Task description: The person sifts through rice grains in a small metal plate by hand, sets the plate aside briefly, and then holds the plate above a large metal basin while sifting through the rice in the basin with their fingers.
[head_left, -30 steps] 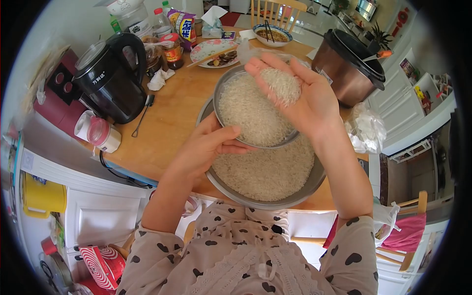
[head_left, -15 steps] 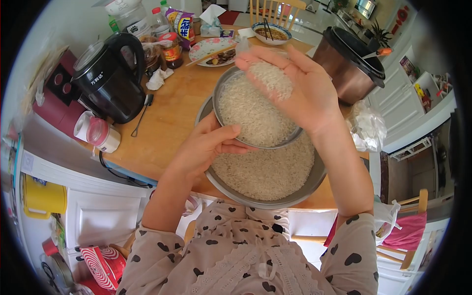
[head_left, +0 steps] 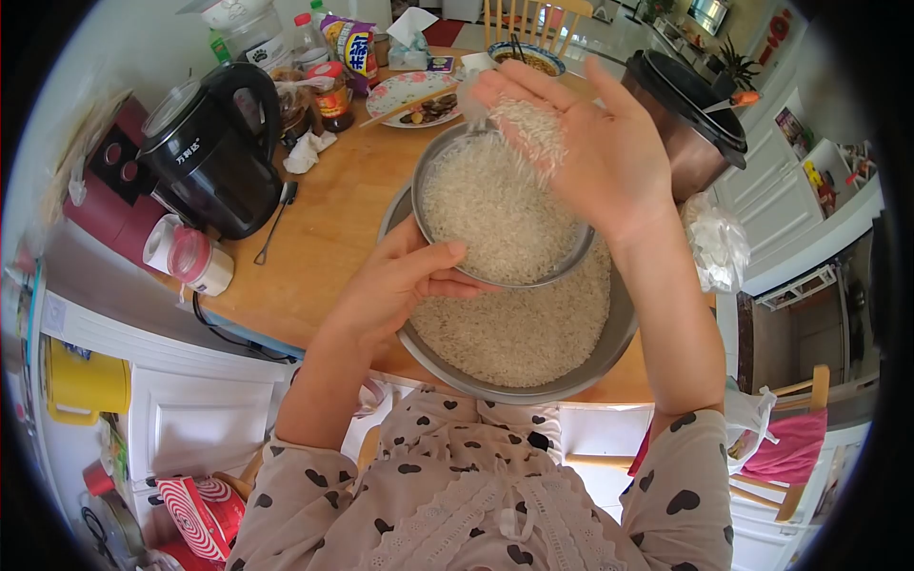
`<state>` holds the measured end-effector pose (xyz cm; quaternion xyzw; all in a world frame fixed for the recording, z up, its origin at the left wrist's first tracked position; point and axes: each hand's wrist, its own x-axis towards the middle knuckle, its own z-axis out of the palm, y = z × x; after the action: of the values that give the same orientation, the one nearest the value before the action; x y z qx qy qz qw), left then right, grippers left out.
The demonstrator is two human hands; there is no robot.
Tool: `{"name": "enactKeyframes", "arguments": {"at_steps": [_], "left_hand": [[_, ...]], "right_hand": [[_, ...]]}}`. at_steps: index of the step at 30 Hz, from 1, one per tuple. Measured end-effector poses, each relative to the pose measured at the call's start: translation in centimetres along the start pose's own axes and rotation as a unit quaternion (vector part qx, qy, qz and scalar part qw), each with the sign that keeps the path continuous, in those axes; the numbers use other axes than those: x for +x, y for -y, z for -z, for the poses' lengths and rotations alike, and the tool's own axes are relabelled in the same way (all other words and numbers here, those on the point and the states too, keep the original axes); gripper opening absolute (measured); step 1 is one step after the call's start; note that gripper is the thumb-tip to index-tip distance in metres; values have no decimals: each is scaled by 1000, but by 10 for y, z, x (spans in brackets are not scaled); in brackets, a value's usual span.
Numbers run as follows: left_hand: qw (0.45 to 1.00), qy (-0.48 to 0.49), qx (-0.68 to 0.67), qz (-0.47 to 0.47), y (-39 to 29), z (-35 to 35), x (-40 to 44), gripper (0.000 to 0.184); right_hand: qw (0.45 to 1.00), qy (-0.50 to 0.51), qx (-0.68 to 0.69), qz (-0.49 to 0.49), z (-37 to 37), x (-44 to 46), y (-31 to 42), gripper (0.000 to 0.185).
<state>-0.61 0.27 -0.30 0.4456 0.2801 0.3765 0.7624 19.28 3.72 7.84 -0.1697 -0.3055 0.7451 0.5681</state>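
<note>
Our left grip (head_left: 411, 271) clasped the smaller bowl (head_left: 418, 190), likely weighty, by its rim; our outspread right grip (head_left: 605, 157) bore loose rice (head_left: 531, 131).

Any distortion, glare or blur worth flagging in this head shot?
Head view: fisheye distortion, black corners, white cupboard slanting; head view: glossy floor reflecting light; head view: right hand and rice fairly clear, television too small and soft for detail.

Left hand (head_left: 409, 271): some fingers partly hidden under small bowl (head_left: 579, 252) | large bowl (head_left: 624, 319): far side mostly covered | cooker (head_left: 700, 152): partly behind right hand (head_left: 595, 143) | shirt (head_left: 457, 519): cut off, bottom edge
</note>
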Motion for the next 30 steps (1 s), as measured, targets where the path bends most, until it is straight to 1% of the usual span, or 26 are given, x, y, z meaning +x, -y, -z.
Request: {"name": "enactKeyframes", "arguments": {"at_steps": [5, 8, 14, 17, 20, 23, 26, 29, 30], "left_hand": [[1000, -1, -1, 1, -2, -2, 0, 53], [1000, 4, -4, -3, -1, -2, 0, 53], [1000, -1, 7, 2, -1, 0, -1, 54], [1000, 5, 3, -1, -1, -2, 0, 54], [1000, 0, 1, -3, 0, -1, 0, 54], [1000, -7, 6, 0, -2, -2, -2, 54], [1000, -3, 7, 5, -2, -2, -1, 54], [1000, -1, 2, 3, -1, -1, 0, 54], [1000, 0, 0, 3, -1, -1, -1, 54]], "right_hand": [[1000, 7, -19, 11, 4, 0, 4, 65], [1000, 17, -9, -18, 0, -4, 0, 64], [998, -15, -32, 43, 2, -3, 4, 64], [997, 11, -72, -2, 4, -4, -5, 66], [998, 36, -50, -7, 1, -2, -7, 67], [995, 28, -96, 15, -1, -4, -1, 70], [993, 55, -100, -17, -2, -4, 0, 72], [954, 144, -262, -27, 3, -1, -2, 66], [933, 133, -334, -13, 4, -2, -2, 65]]}}
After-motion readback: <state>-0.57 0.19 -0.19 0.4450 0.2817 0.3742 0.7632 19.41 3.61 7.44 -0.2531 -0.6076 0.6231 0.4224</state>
